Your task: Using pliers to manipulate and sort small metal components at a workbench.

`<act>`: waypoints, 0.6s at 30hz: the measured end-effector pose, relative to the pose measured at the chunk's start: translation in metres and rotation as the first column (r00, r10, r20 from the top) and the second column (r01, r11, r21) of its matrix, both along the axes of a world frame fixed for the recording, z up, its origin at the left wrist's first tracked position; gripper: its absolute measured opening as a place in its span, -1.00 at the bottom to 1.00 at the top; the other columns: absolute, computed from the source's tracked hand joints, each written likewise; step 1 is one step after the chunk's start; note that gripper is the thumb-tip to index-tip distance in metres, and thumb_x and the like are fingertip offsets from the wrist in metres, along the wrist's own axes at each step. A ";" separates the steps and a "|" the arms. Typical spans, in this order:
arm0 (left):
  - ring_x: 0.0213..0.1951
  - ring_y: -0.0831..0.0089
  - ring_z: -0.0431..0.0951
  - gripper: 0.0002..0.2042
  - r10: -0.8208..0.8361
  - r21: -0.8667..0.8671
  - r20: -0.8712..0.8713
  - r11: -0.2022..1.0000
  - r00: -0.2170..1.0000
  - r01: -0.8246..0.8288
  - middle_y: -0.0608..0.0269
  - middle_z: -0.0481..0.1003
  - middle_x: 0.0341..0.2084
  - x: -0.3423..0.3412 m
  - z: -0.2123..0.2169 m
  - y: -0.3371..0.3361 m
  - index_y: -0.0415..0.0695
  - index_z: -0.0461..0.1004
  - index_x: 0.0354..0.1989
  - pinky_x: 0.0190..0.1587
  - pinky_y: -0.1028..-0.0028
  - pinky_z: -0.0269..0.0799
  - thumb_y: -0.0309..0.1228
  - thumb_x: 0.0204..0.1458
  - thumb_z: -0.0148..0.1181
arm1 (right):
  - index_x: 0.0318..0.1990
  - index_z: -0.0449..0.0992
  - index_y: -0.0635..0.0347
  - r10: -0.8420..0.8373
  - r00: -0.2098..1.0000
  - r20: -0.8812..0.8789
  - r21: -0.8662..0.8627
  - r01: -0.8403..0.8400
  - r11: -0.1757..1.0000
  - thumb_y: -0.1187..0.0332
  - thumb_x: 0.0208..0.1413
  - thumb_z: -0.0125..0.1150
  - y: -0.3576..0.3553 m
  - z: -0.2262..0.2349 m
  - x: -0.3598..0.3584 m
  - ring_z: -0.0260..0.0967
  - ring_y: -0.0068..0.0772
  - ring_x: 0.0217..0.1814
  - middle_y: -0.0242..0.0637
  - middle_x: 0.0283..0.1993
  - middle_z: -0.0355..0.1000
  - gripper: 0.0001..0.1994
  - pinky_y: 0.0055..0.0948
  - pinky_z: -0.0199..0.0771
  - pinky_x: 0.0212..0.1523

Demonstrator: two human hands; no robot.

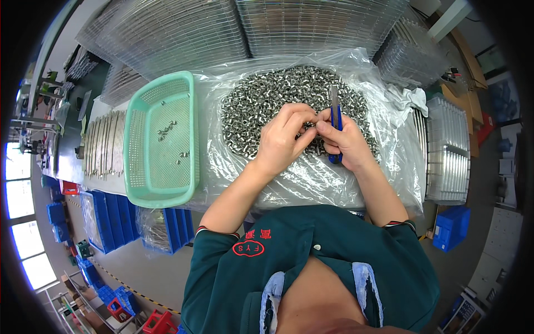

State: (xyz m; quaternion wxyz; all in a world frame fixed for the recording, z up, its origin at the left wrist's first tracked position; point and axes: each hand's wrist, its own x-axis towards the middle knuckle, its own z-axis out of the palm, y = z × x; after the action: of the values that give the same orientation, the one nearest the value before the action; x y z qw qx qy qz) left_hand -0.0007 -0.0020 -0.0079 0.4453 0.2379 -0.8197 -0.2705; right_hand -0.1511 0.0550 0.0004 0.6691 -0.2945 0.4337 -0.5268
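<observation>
A large heap of small shiny metal ring-like parts [250,106] lies on clear plastic sheeting [222,178] in front of me. Over the heap, my left hand [282,136] and my right hand [347,139] meet at the fingertips. The left thumb and fingers are pinched together; whatever sits between them is too small and covered to make out. A blue-handled utility knife [336,119] is gripped in my right hand, its grey metal end pointing away from me. My right thumb and forefinger touch the left fingertips.
A mint-green perforated basket [194,139] with several loose metal parts stands on the left. Beside it lies a row of metal rods [105,142]. Clear plastic trays [300,28] are stacked behind the heap, others [449,150] at right. A white cloth [409,100] lies near them.
</observation>
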 end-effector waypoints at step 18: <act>-0.58 0.57 0.38 -0.74 -0.044 0.172 -0.109 0.983 0.993 0.062 0.21 0.37 -0.32 0.001 0.003 0.001 -0.19 0.38 -0.30 -0.56 0.61 0.36 -0.54 -0.21 0.25 | -0.22 0.38 0.32 0.074 0.964 0.256 0.088 -0.099 0.991 0.31 0.08 0.07 0.000 0.000 -0.007 -0.03 -0.86 -0.70 -0.51 -0.53 0.23 -0.77 -0.84 -0.03 -0.76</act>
State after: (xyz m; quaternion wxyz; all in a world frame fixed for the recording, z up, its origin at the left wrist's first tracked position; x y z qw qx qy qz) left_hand 0.0000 -0.0010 -0.0048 0.4575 0.2398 -0.7743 -0.3656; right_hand -0.1578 0.0551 0.0000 0.7551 -0.2100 0.3574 -0.5079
